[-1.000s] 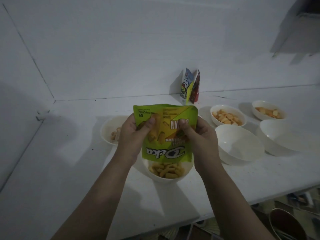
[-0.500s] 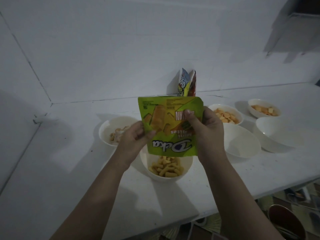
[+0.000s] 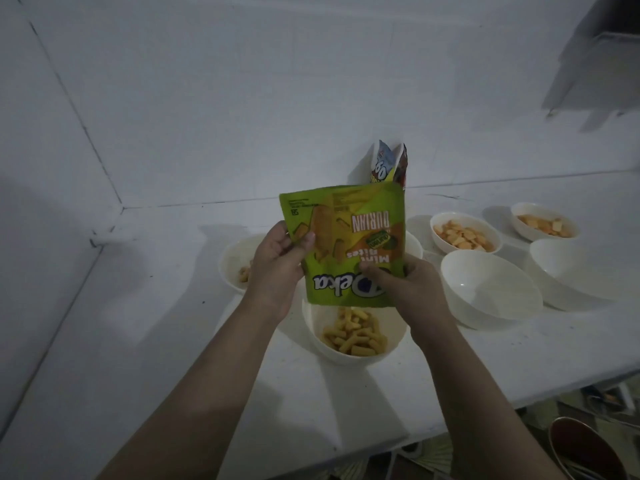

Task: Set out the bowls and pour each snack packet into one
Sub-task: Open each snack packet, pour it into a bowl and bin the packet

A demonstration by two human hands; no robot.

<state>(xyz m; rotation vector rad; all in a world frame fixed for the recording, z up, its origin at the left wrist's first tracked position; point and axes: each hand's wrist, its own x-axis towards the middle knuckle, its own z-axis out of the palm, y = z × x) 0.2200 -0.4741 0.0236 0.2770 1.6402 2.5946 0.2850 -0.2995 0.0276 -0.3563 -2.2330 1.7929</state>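
A green Deka snack packet (image 3: 349, 244) hangs upside down over a white bowl (image 3: 313, 327) that holds yellow stick snacks (image 3: 355, 336). My left hand (image 3: 277, 261) grips the packet's left edge, thumb on its front. My right hand (image 3: 405, 285) pinches its lower right part near the mouth. Behind my left hand, a white bowl (image 3: 230, 261) with a few snack pieces shows in part. Another packet (image 3: 389, 164) stands against the wall behind.
To the right stand an empty white bowl (image 3: 491, 289), a second empty bowl (image 3: 581, 268), and two bowls of orange snacks (image 3: 464, 233) (image 3: 543, 223). The white counter's front edge (image 3: 519, 400) runs lower right. A dark round container (image 3: 588, 448) sits below it.
The packet has been lifted a little and turned more upright and flat. My right hand slid from its upper right edge down to its lower right. My left hand shifted up along the left edge.
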